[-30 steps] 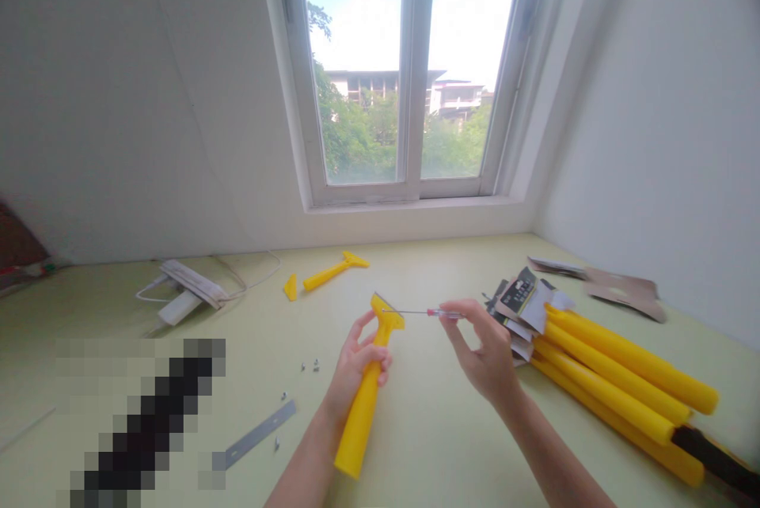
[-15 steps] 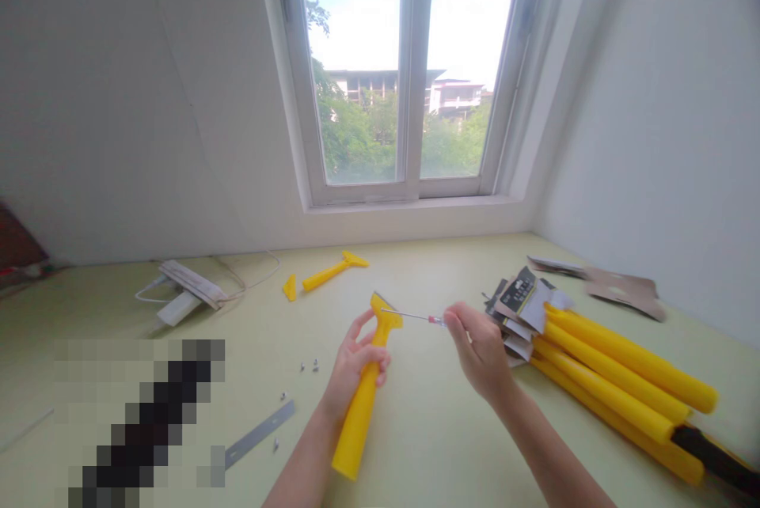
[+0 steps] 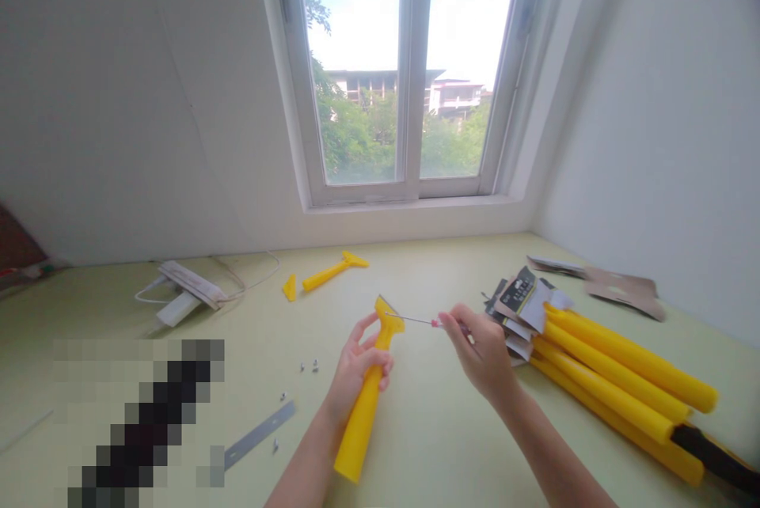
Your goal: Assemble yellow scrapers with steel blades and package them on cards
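My left hand (image 3: 360, 362) is wrapped round the neck of a yellow scraper (image 3: 363, 421), its head tilted up and away from me. A thin blade edge shows along that head. In my right hand (image 3: 484, 346) is a screwdriver (image 3: 416, 320), held level; its tip meets the scraper head, and the fingers hide most of its handle. To the left of my left hand lie several small screws (image 3: 315, 365) and a flat grey metal blade (image 3: 261, 433) with slots. Beyond the hands rest a second, smaller yellow scraper (image 3: 326, 274) and a loose yellow head piece (image 3: 289, 287).
At the right a pile of yellow scraper handles (image 3: 623, 365) lies with printed cards (image 3: 522, 302) attached. Brown cardboard (image 3: 623, 290) sits behind it. A white power strip (image 3: 193, 284) with cables is at the back left. A blurred-out dark object (image 3: 148, 421) is front left.
The scraper and my left hand have shifted very slightly to the right. My right hand has turned a little on the screwdriver, whose tip stays at the scraper head.
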### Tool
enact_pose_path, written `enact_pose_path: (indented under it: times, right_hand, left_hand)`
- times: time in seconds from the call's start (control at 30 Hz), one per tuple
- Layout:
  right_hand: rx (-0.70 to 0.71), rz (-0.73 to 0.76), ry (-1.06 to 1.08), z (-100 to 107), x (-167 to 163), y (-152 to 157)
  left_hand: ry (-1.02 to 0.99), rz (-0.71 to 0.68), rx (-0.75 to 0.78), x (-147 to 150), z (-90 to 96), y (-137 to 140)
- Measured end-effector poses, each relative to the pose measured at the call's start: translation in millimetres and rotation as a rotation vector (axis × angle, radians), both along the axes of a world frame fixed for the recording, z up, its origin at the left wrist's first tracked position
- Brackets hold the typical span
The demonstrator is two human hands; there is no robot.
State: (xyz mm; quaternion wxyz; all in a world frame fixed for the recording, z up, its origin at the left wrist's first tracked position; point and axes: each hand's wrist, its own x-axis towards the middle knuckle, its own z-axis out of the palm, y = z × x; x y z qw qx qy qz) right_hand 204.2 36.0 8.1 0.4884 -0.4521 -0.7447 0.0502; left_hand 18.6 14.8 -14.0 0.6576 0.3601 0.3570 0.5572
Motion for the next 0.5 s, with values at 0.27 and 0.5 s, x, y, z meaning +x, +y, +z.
enact_pose_path:
  times: [0.27,0.5]
  right_hand:
    - [-0.057,0.182,0.034,1.8,-5.2,-1.4]
    - [-0.039,0.018,-0.05,-3.9,-0.3,4.2]
  left_hand:
    - [0.014,0.015,-0.042,-4.5,-1.6,2.3]
    - [-0.016,-0.014,-0.012,-2.6,-6.2,4.3]
